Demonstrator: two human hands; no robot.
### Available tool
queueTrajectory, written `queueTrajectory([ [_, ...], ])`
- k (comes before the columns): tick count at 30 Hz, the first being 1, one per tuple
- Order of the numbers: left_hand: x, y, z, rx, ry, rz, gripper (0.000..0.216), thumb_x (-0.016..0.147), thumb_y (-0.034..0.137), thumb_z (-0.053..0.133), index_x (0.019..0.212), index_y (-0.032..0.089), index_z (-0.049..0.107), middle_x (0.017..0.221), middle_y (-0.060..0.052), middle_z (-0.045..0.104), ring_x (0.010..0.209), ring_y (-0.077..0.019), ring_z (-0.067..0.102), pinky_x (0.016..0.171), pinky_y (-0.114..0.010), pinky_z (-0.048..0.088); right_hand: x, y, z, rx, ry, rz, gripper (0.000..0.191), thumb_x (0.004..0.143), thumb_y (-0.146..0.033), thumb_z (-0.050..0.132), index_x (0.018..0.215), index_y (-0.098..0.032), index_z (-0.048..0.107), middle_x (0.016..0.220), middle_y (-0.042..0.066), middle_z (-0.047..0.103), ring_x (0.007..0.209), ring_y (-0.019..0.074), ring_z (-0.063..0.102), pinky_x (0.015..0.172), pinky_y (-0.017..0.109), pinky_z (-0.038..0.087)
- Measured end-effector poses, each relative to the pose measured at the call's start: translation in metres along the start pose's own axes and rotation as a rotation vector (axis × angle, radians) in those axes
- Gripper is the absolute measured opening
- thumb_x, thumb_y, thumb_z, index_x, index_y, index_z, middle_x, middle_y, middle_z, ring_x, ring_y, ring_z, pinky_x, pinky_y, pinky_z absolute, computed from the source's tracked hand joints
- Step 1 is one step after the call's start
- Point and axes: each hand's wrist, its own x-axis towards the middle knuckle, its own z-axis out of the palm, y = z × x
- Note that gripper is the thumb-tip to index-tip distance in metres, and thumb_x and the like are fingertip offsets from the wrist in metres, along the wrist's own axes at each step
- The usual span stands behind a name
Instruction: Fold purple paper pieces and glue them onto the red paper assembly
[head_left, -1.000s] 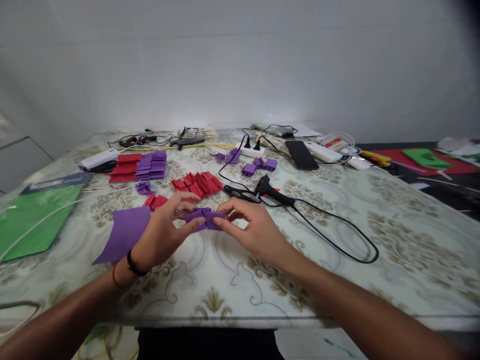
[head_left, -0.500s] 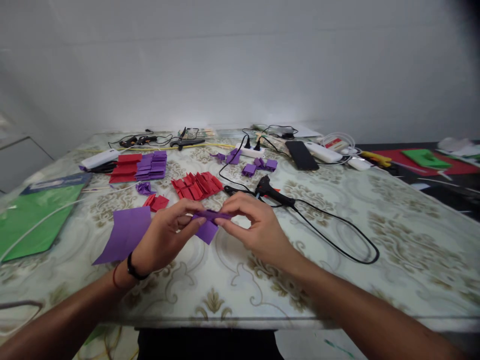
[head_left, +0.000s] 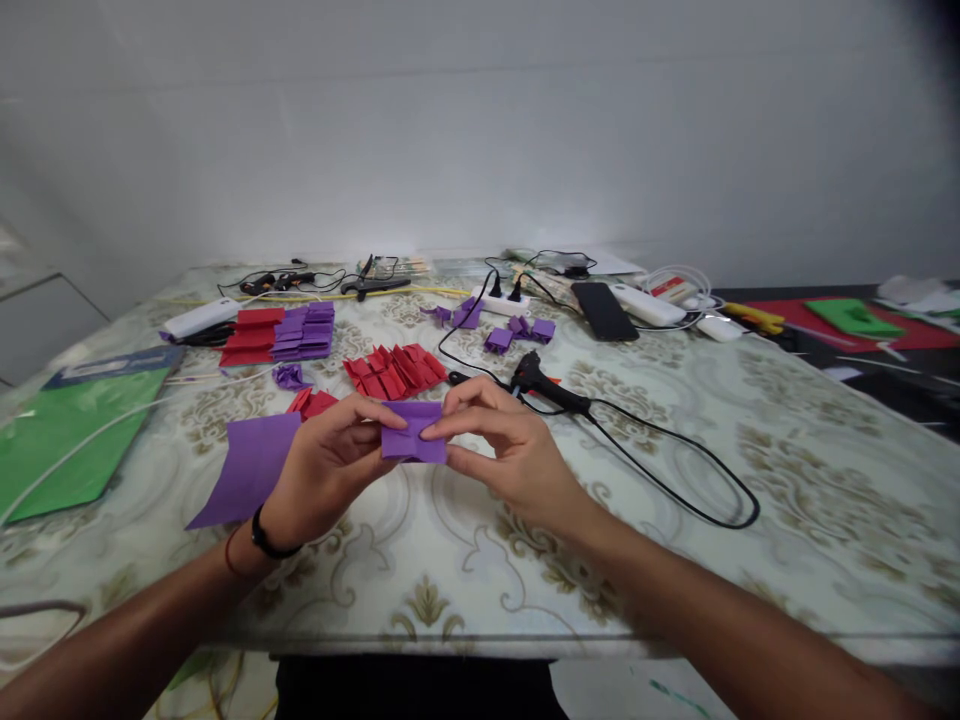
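Observation:
A small folded piece of purple paper point(head_left: 415, 438) is held up between both hands above the table's front half. My left hand point(head_left: 334, 455) pinches its left end, with thumb below and fingers above. At the right end, my right hand point(head_left: 506, 440) grips it between thumb and fingers. Just left of my left hand lies a flat purple sheet point(head_left: 251, 465). Beyond the hands sit pleated red paper pieces point(head_left: 394, 370), and a small red folded piece point(head_left: 311, 402) is partly hidden behind my left hand.
A black glue gun point(head_left: 551, 385) with a looped cord lies right of my right hand. Farther back are a power strip point(head_left: 499, 300), a phone point(head_left: 602, 311) and purple folded pieces point(head_left: 304, 332). A green packet point(head_left: 82, 430) lies at left, crossed by a white cable.
The purple paper has turned in my fingers, so a broad folded face shows instead of a narrow edge with a hanging corner. Both hands stay almost in place.

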Motion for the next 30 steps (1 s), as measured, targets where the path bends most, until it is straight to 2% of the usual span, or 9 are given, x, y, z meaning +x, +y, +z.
queueTrajectory([
  [4,0.0004,0.001,0.0023,-0.017,0.013,0.032,0.022,0.081,0.034,0.089,0.089,0.018,0.075,0.092,-0.006,0.078,0.081,-0.0186,0.078,0.077,-0.03,0.068,-0.0012,0.0006,0.0014,0.082,-0.004,0.065,0.024,0.088,-0.023,0.079,0.109,-0.034,0.083,0.108,0.004,0.061,0.101,0.0181,0.064,0.084,0.032,0.061],
  [10,0.0019,0.002,0.0031,-0.046,-0.014,0.048,0.014,0.079,0.025,0.09,0.081,0.019,0.078,0.103,-0.008,0.081,0.087,-0.0181,0.079,0.081,-0.028,0.066,-0.0015,-0.0013,0.0024,-0.025,0.025,0.039,0.017,0.089,-0.018,0.076,0.094,-0.031,0.085,0.103,0.005,0.07,0.097,0.0189,0.067,0.082,0.033,0.059],
  [16,0.0023,0.0014,-0.0002,0.083,-0.022,0.04,0.001,0.086,0.023,0.081,0.086,0.023,0.082,0.087,-0.005,0.08,0.081,-0.0181,0.077,0.075,-0.028,0.065,-0.001,0.0027,-0.0002,-0.043,0.102,0.008,0.016,0.09,-0.02,0.077,0.094,-0.032,0.086,0.1,0.004,0.072,0.092,0.0183,0.068,0.077,0.031,0.058],
  [21,0.0022,0.0014,0.0001,0.081,0.049,0.085,0.003,0.084,0.022,0.084,0.087,0.023,0.084,0.087,-0.004,0.079,0.08,-0.0155,0.076,0.076,-0.024,0.065,-0.0013,0.0033,-0.0006,0.019,0.018,0.044,0.014,0.087,-0.029,0.083,0.1,-0.034,0.086,0.113,0.005,0.073,0.104,0.0206,0.069,0.088,0.035,0.06],
  [23,0.0019,0.0014,0.0005,0.046,0.036,0.082,0.011,0.082,0.019,0.086,0.091,0.024,0.085,0.09,-0.003,0.079,0.08,-0.0145,0.076,0.077,-0.024,0.065,-0.0009,0.0027,-0.0005,0.05,-0.002,0.036,0.016,0.085,-0.029,0.086,0.1,-0.034,0.086,0.114,0.005,0.074,0.105,0.0206,0.069,0.091,0.035,0.06],
  [27,0.0003,0.0011,0.0002,0.035,-0.025,0.078,0.022,0.079,0.012,0.086,0.096,0.027,0.085,0.094,-0.003,0.079,0.086,-0.016,0.077,0.079,-0.025,0.066,0.0006,0.0,-0.0012,0.056,0.047,0.048,0.008,0.087,-0.03,0.085,0.094,-0.033,0.087,0.108,0.004,0.076,0.102,0.02,0.07,0.09,0.036,0.059],
  [30,-0.0008,0.0008,-0.001,0.114,-0.007,0.12,0.019,0.08,0.011,0.085,0.089,0.028,0.085,0.094,-0.002,0.081,0.088,-0.0169,0.076,0.077,-0.025,0.064,0.001,-0.0023,-0.0008,0.07,0.065,0.101,0.006,0.086,-0.031,0.085,0.092,-0.032,0.087,0.107,0.005,0.077,0.102,0.0207,0.071,0.09,0.036,0.06],
])
